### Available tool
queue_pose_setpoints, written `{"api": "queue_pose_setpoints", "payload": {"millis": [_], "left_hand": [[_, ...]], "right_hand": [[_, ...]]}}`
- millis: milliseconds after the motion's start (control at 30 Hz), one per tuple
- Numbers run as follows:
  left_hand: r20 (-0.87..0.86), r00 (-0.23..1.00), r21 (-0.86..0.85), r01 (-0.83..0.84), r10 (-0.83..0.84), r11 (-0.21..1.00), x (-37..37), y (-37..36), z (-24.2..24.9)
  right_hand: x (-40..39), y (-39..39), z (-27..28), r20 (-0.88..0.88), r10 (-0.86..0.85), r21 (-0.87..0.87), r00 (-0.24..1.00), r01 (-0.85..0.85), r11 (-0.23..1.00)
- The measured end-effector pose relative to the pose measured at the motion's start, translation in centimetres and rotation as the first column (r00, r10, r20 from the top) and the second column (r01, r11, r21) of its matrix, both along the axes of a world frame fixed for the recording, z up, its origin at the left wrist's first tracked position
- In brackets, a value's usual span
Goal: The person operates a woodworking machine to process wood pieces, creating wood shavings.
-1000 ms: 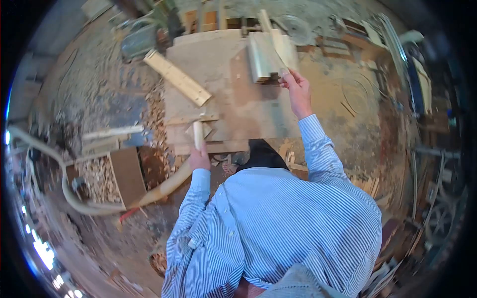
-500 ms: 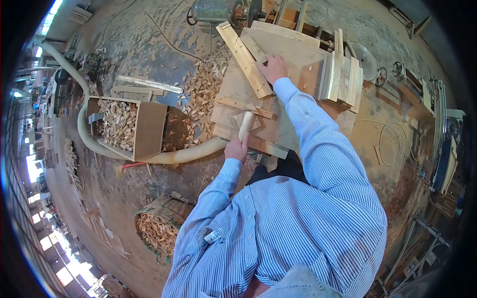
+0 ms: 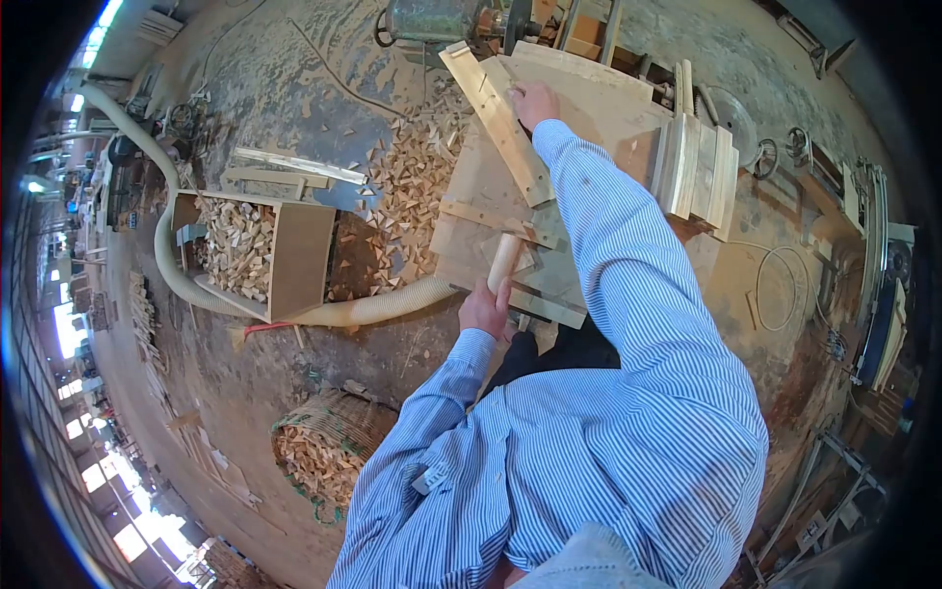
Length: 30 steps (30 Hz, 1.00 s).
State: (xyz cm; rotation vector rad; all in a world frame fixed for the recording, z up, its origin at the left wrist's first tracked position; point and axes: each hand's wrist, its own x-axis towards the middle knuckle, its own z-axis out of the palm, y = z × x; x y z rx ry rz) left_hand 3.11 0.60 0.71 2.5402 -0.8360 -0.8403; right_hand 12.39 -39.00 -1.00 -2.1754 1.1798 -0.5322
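Observation:
My left hand (image 3: 484,309) is closed around the near end of a pale, rounded wooden handle (image 3: 505,258). The handle's far end reaches over a small wood piece by a crosswise batten (image 3: 486,218) on the plywood worktable (image 3: 579,103). Farther forward, my right hand (image 3: 535,104) has its fingers bent over a short wooden slat (image 3: 498,77), whose near part the hand hides. Left of this hand, a long wooden strip (image 3: 496,123) with dark holes lies slanted on the table.
Curved boards (image 3: 692,172) are stacked at the table's right. Triangular offcuts (image 3: 407,187) cover the floor on the left, beside a wooden box (image 3: 299,255) of scraps. A ribbed hose (image 3: 378,306) runs below it. A wicker basket (image 3: 343,422) of offcuts stands near me.
My right hand has moved forward along the long strip. My left hand and the handle sit slightly lower and farther right in view; the whole table has also shifted right in view.

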Motion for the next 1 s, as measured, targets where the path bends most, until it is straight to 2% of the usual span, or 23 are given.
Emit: {"api": "queue_pose_setpoints", "payload": {"millis": [367,700,867,1000], "left_hand": [[0.003,1.000,-0.022,-0.001,0.001,1.000,0.3,-1.0,-0.3],[0.016,1.000,0.021,0.004,-0.005,1.000,1.3,-6.4,-0.2],[0.043,0.999,-0.062,0.002,0.001,0.998,2.2,-9.7,-0.9],[0.064,0.998,-0.098,-0.004,0.010,0.995,2.9,-11.9,-1.3]], "right_hand": [[0.4,-1.7,-0.5,0.027,0.017,0.006,0.999,-0.018,1.000],[1.3,-7.0,-0.8,0.080,0.026,-0.035,0.996,-0.024,0.999],[2.1,-10.6,-0.6,0.092,0.028,0.034,0.995,-0.032,0.999],[3.2,-13.2,-1.2,0.077,0.033,-0.013,0.997,-0.032,0.999]]}}
